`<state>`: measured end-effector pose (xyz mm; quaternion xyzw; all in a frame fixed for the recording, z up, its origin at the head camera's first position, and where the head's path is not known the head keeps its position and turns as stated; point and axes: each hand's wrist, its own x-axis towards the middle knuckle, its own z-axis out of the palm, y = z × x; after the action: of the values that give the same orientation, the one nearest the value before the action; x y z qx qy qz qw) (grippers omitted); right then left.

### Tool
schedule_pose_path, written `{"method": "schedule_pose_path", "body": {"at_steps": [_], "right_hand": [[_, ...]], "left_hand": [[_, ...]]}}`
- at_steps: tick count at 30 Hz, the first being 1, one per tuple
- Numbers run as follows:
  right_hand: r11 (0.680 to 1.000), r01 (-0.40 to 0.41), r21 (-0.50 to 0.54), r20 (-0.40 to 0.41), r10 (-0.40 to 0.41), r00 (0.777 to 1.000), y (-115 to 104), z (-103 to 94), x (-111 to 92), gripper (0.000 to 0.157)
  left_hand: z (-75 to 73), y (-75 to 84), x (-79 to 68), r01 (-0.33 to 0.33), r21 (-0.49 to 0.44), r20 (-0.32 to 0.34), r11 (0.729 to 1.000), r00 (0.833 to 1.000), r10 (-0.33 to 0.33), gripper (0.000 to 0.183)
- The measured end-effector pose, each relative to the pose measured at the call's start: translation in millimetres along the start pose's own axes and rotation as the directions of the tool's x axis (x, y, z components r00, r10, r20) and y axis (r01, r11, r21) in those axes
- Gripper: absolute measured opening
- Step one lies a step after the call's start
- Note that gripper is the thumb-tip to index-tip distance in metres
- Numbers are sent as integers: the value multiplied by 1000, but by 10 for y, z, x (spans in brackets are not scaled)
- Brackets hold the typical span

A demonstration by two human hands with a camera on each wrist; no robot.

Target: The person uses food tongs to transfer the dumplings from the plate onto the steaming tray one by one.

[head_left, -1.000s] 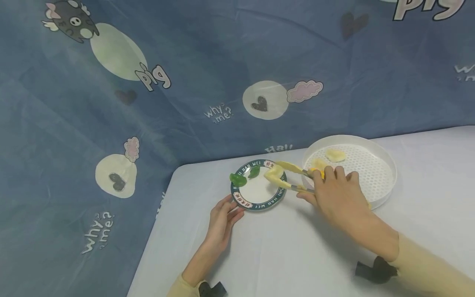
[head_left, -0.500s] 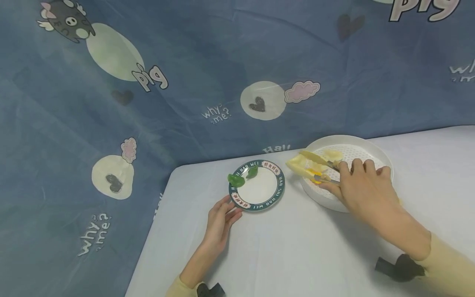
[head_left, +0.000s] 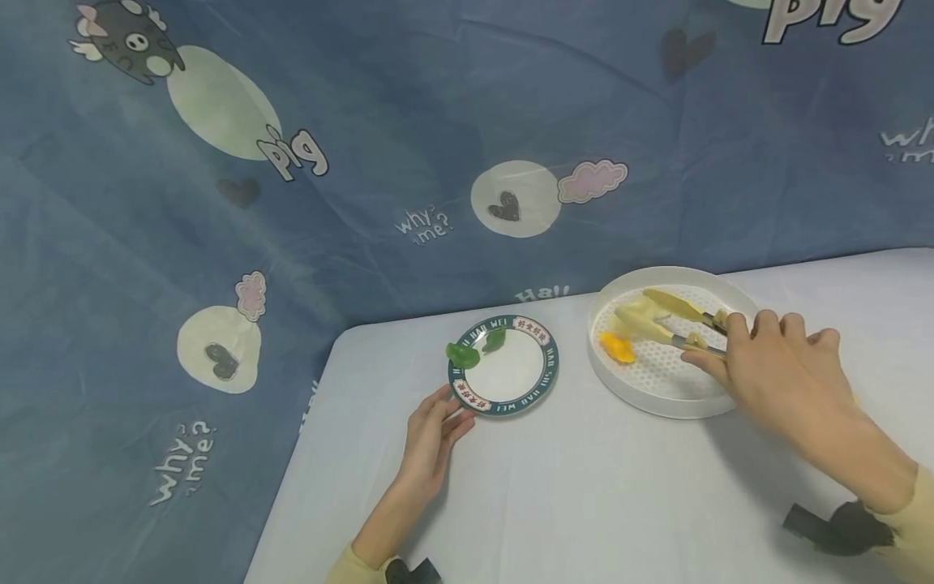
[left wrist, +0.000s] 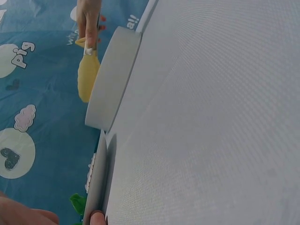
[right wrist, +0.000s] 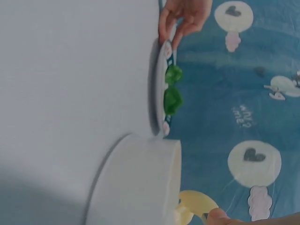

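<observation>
My left hand (head_left: 429, 442) pinches the near-left rim of a small plate (head_left: 511, 373) with a green patterned border. Two glossy green pieces (head_left: 463, 355) lie on the plate's left side. To the right, my right hand (head_left: 788, 381) holds a pair of tongs (head_left: 689, 345) with yellow tips and metal arms. The tips are spread over a round white perforated tray (head_left: 606, 389). An orange-yellow piece (head_left: 616, 347) lies at the tray's left. Pale yellow pieces by the tips are partly hidden by the tongs. In the right wrist view a tong tip (right wrist: 199, 202) shows above the tray's wall.
A white cloth (head_left: 554, 487) covers the table. Behind it and at the left hangs a blue printed curtain (head_left: 379, 146). Plate and tray stand close together near the table's back edge, with a narrow gap between them.
My right hand and the tongs have moved right, from over the plate to over the tray, uncovering the orange-yellow piece. My left hand and the plate have stayed put.
</observation>
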<state>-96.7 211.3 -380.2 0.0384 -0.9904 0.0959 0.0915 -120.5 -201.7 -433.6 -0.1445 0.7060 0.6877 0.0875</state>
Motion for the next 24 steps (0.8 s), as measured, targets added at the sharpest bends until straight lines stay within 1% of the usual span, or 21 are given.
{"method": "schedule_pose_path", "body": {"at_steps": [4, 8, 17, 24], "right_hand": [[1000, 9, -15, -43, -10, 999, 56, 47, -49, 62], [1000, 13, -27, -57, -14, 998, 75, 79, -88, 61], [999, -12, -36, -27, 11, 1000, 128, 92, -150, 62], [999, -17, -30, -32, 16, 999, 140, 136, -173, 61]], "left_hand": [[3, 0, 2, -2, 2, -4, 1000, 1000, 2, 63], [6, -4, 0, -4, 2, -3, 1000, 1000, 4, 62], [5, -7, -5, -4, 3, -7, 1000, 1000, 4, 62], [6, -14, 12, -2, 2, -12, 1000, 1000, 2, 61]]}}
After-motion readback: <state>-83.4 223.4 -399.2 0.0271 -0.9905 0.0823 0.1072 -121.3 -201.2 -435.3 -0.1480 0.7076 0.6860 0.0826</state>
